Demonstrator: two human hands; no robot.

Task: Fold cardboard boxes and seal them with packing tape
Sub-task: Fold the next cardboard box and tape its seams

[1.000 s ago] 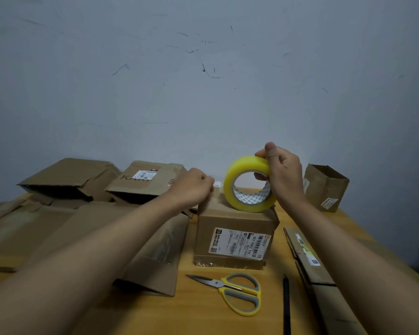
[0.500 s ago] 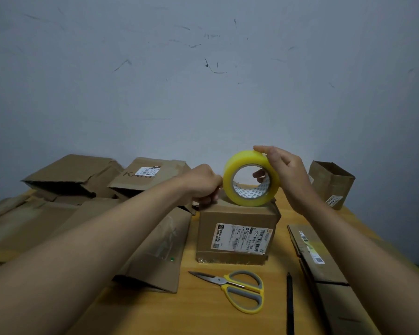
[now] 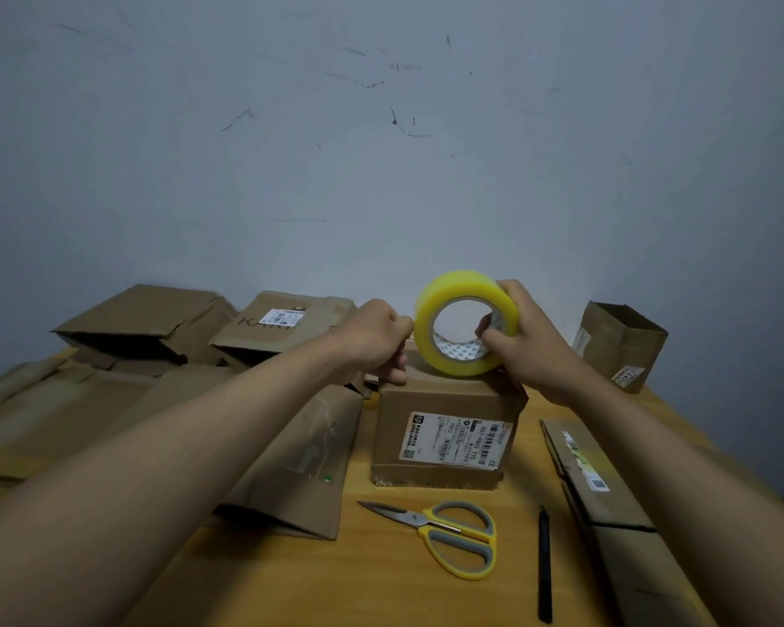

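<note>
A small closed cardboard box [image 3: 444, 405] with a white shipping label stands in the middle of the wooden table [image 3: 381, 558]. A yellow tape roll [image 3: 460, 294] stands on edge on the box's top. My right hand [image 3: 530, 341] grips the roll, thumb inside its core and fingers over its outer side. My left hand [image 3: 376, 341] is at the box's top left edge right beside the roll, its fingers curled and pinched together; whether a tape end is between them I cannot make out.
Yellow-handled scissors [image 3: 453, 536] and a black pen [image 3: 544, 563] lie in front of the box. Flattened cartons [image 3: 299, 454] cover the table's left side, folded boxes [image 3: 150, 319] stand at the back left, an open box [image 3: 621, 346] at the back right, and a flat carton [image 3: 603, 504] on the right.
My right hand has shifted from the roll's top to gripping through its core, and the roll has tipped and risen slightly. My left hand has closed up against the roll.
</note>
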